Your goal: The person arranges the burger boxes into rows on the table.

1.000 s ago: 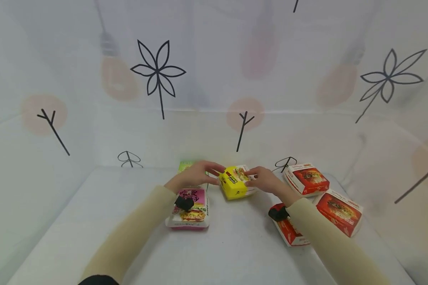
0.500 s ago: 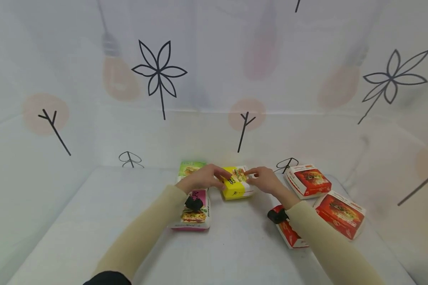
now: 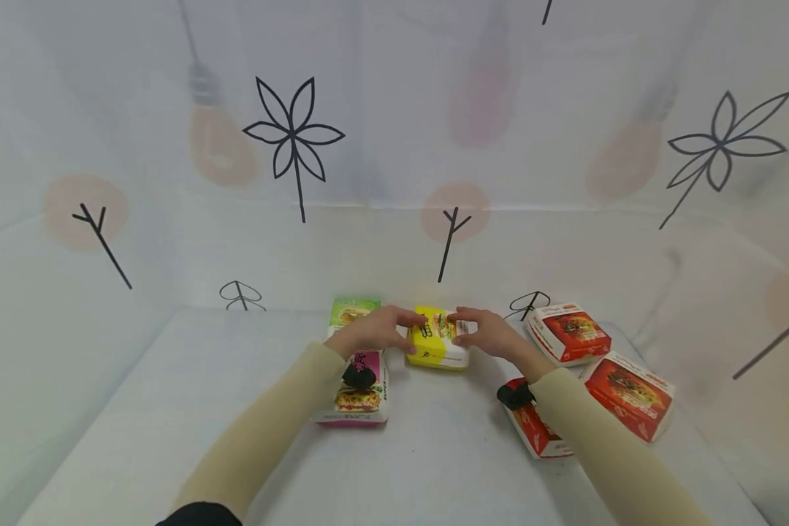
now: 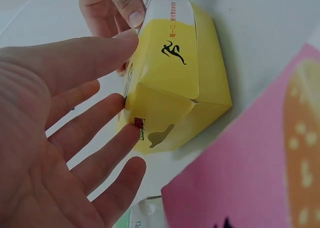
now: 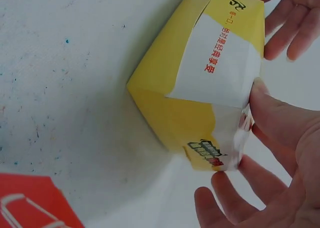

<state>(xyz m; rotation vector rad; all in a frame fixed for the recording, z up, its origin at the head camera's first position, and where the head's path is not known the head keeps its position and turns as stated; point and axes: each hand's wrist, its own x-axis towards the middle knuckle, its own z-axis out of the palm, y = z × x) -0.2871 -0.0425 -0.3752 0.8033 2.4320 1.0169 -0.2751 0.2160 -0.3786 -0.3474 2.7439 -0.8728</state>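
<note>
Record a turn in the yellow box (image 3: 437,340) over the last second: from skewed to nearly square with the far edge of the table (image 3: 427,453), sitting far back toward the cloth (image 3: 361,248) at 12 o'clock. Judge as fine alignment, with little apparently left to correct.

Note the left hand (image 3: 376,329) at 9 o'clock to the yellow box, fingers extended and spread, tips at the edges. Note the right hand (image 3: 489,334) at 3, loosely parted about the other end. Find no firm clasp by either; cannot tell the pressure.

From the same centre, log the green box (image 3: 351,311) at 9, partly behind the left hand; the pink box (image 3: 361,402) at 8; the far red box (image 3: 568,333) at 3; the middle red box (image 3: 630,394) at 4; the near red box (image 3: 541,434) at 5.

Flag as possible obstructions: the left strap (image 3: 359,375), overlapping the pink box, and the right sleeve (image 3: 592,438), crossing the near red box.
</note>
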